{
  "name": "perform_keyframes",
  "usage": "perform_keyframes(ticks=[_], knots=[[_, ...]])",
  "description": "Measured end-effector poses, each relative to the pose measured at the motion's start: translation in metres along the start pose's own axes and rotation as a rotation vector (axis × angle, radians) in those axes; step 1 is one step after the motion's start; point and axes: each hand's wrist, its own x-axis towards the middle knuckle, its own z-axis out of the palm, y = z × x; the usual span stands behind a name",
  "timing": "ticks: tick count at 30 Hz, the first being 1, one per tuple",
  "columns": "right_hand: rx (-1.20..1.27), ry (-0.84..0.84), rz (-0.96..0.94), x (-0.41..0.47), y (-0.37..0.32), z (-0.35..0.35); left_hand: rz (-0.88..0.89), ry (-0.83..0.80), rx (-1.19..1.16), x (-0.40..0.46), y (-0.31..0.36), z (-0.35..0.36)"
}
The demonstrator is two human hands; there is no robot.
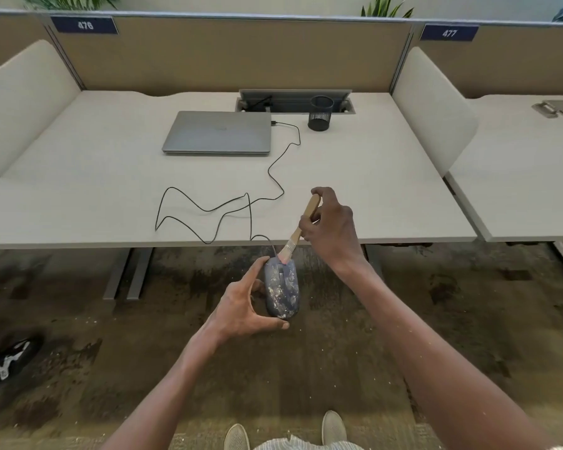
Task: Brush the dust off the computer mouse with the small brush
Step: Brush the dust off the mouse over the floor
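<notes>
A grey computer mouse point(282, 287), speckled with white dust, is held in the air in front of the desk edge, above the carpet. My left hand point(245, 306) grips it from the left and from below, thumb under its near end. My right hand point(329, 225) holds a small brush point(301, 227) with a wooden handle. The handle slants down to the left, and its pale bristles touch the mouse's far end near the buttons. The mouse's black cable point(208, 209) loops over the desk to the laptop.
On the white desk point(78, 190) lie a closed grey laptop point(218, 133) and a black mesh pen cup point(320, 113) by the cable hatch. Padded dividers stand at both sides. A dark shoe point(7, 362) rests on the carpet at the left; white specks dot the floor.
</notes>
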Motion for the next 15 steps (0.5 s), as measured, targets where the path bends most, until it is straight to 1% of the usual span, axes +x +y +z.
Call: perform_keyframes(ticks=[6, 9, 15], knots=[[-0.104, 0.024, -0.013, -0.003, 0.007, -0.011, -0.001, 0.025, 0.022, -0.004, -0.003, 0.0], [-0.053, 0.049, -0.031, -0.006, 0.004, -0.015, 0.003, 0.034, 0.036, -0.004, 0.0, 0.002], [0.012, 0.044, -0.086, -0.008, -0.006, -0.01, 0.01, 0.036, 0.034, -0.003, 0.008, 0.007]])
